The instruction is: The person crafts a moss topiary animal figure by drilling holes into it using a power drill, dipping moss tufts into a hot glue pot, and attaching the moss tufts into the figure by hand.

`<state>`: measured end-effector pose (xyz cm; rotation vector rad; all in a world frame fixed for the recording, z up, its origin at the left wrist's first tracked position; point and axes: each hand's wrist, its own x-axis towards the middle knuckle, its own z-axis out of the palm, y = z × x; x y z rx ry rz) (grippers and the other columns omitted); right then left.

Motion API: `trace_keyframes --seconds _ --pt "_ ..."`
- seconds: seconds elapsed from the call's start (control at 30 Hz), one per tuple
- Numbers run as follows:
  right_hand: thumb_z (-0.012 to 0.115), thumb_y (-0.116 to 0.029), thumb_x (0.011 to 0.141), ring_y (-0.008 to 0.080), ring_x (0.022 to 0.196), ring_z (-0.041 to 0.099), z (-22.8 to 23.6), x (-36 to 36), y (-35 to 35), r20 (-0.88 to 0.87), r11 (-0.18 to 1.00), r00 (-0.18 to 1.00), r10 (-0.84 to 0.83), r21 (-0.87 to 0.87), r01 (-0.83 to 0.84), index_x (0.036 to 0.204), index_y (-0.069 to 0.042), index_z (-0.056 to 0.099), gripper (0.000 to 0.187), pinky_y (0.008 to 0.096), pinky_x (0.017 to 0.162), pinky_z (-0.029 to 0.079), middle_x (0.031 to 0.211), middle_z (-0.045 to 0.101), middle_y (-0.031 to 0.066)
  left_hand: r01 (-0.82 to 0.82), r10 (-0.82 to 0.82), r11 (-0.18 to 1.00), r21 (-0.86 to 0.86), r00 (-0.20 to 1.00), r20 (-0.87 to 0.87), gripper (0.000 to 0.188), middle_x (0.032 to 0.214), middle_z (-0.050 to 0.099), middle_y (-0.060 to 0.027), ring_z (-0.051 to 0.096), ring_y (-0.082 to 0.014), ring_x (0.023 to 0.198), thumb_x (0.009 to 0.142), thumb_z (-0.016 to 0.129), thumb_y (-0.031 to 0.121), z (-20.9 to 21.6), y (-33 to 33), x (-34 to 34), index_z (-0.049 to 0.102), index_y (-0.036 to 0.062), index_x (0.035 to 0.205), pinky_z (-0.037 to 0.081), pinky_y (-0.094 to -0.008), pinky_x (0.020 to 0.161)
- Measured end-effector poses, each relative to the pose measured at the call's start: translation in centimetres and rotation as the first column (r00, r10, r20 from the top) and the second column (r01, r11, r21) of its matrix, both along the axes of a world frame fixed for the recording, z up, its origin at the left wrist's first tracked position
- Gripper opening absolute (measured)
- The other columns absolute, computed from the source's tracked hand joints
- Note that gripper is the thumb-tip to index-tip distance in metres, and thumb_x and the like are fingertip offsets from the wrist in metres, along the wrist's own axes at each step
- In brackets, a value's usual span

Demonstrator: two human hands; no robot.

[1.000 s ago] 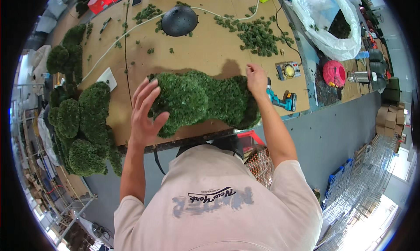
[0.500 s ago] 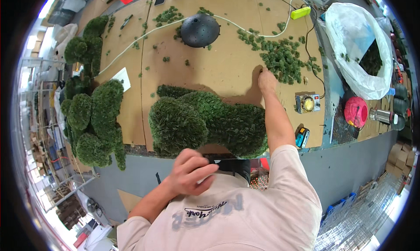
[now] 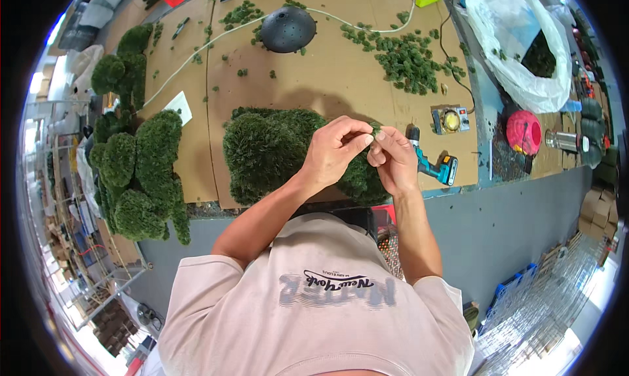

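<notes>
Above the right end of a bushy green artificial-grass figure (image 3: 262, 156), both hands meet at a small green grass tuft (image 3: 375, 128). My left hand (image 3: 335, 150) pinches one side of it between thumb and fingertips. From the other side, my right hand (image 3: 398, 163) has its fingertips closed on the same tuft. The figure lies along the near edge of the table, partly hidden by my left hand and forearm. A heap of loose green tufts (image 3: 409, 65) is spread beyond my right hand. Just right of that hand lies a teal and black cordless drill (image 3: 429, 166).
More grass figures (image 3: 157, 143) stand at the left. A black perforated dome (image 3: 288, 30) sits at the far middle, near a white cord. Along the right are a small device with a round yellow pot (image 3: 451, 120), a pink bowl (image 3: 523, 132) and a white plastic bag (image 3: 481, 12).
My right hand has come back from the tuft heap towards me. My left hand has risen from my chest to meet it, and both now hold a tuft. The view has shifted slightly.
</notes>
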<state>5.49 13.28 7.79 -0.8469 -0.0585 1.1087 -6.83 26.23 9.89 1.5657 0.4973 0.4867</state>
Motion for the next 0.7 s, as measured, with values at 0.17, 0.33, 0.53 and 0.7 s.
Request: trace_keyframes --seconds 0.17,0.33,0.53,0.7 --pt "0.067 -0.012 0.102 0.0091 0.065 0.054 1.2 -2.6 -1.4 0.049 0.999 0.999 -0.019 0.029 0.017 0.101 -0.005 0.067 0.007 0.0276 0.062 0.047 0.077 0.062 0.0009 0.012 0.005 0.971 -0.241 0.997 0.073 0.015 0.096 0.069 -0.0037 0.065 -0.0095 0.085 0.097 0.073 0.007 -0.4 -1.0 -1.5 0.071 -0.0017 0.109 0.053 -0.0258 0.074" --pt "0.066 -0.015 0.104 0.0089 0.069 0.054 2.3 -4.3 -1.9 0.149 1.000 0.989 0.025 -0.018 -0.023 0.099 -0.007 0.065 0.010 0.0272 0.066 0.048 0.079 0.062 0.0005 0.023 -0.008 0.888 -0.458 0.999 0.034 0.017 0.092 0.071 -0.0048 0.066 -0.0096 0.083 0.097 0.075 0.008 0.2 -1.3 -3.0 0.071 -0.0033 0.109 0.053 -0.0253 0.072" --pt "0.065 -0.019 0.106 0.0085 0.071 0.055 3.1 -5.6 -1.9 0.241 0.996 0.968 0.069 -0.078 -0.052 0.098 -0.007 0.062 0.014 0.0263 0.068 0.048 0.080 0.061 -0.0002 -0.023 0.023 0.898 -0.440 1.000 -0.006 0.018 0.082 0.065 0.0014 0.053 -0.0051 0.067 0.099 0.074 0.016 0.7 -1.4 -3.9 0.073 0.0016 0.109 0.042 -0.0221 0.058" --pt "0.066 -0.018 0.105 0.0093 0.075 0.057 3.6 -5.8 -2.1 0.421 0.962 0.885 0.197 -0.259 -0.091 0.106 -0.004 0.064 0.014 0.0261 0.072 0.049 0.080 0.059 -0.0007 -0.002 -0.009 0.911 -0.413 1.000 -0.025 0.022 0.080 0.066 0.0011 0.049 -0.0036 0.065 0.102 0.071 0.023 0.0 -1.3 -4.6 0.070 0.0008 0.101 0.042 -0.0225 0.056"
